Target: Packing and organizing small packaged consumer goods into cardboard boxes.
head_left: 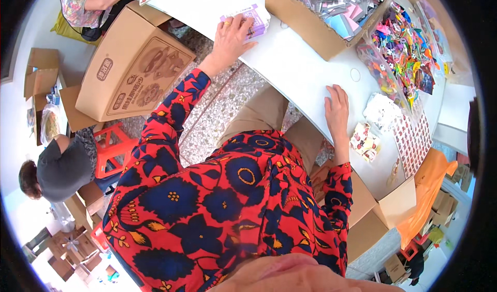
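My left hand [233, 37] lies on a small purple-and-white stack of printed packets [257, 29] at the near edge of the white table [305, 59]. Its fingers are spread over the stack and its thumb stands apart; the left part of the stack is hidden under them. Farther right, my right hand [337, 111] rests on the tabletop near the edge, fingers loosely bent and nothing in them. Right of it lie a clear bag of white pieces [382, 110] and a small packet with brown-and-yellow pieces [365, 143].
An open carton of pink-and-blue packets [331, 48] stands at the back. Beside it are colourful small toys [406, 48] in clear bags. Sticker sheets [414, 141] lie at the right. A large carton [134, 69] and a red stool [111, 147] stand left; two people sit nearby.
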`<state>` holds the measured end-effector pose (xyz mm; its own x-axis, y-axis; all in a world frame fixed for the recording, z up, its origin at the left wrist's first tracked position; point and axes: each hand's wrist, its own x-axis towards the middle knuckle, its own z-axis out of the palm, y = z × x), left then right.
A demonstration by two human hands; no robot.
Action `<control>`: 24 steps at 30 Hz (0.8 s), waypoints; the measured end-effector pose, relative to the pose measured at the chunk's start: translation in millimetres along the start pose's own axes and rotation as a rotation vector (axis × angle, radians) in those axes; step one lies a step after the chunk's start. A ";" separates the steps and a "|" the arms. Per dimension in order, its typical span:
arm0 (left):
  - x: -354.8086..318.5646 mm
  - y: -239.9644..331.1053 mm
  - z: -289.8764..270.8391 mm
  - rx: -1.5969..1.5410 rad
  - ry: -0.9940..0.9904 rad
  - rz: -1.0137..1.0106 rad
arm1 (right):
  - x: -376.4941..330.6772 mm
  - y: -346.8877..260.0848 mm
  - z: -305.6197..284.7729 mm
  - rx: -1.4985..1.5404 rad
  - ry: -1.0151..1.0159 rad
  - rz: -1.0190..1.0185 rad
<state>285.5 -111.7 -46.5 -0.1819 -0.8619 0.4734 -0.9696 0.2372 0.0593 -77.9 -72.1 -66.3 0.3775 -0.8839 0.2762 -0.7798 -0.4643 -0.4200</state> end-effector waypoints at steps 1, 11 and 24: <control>5.1 -5.6 -1.0 0.000 0.000 0.001 | -0.5 -0.8 -0.9 -0.005 -0.002 0.003; 49.5 -55.8 10.9 -0.170 -0.359 -0.113 | -4.4 -0.4 2.2 -0.004 0.034 -0.001; 34.6 -54.1 -1.2 -0.222 -0.245 -0.138 | -4.8 -0.6 7.3 -0.029 0.050 -0.006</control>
<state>331.9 -153.8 -32.3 -0.1115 -0.9682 0.2239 -0.9335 0.1793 0.3105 -75.6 -68.0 -73.7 0.3576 -0.8768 0.3216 -0.7917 -0.4673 -0.3935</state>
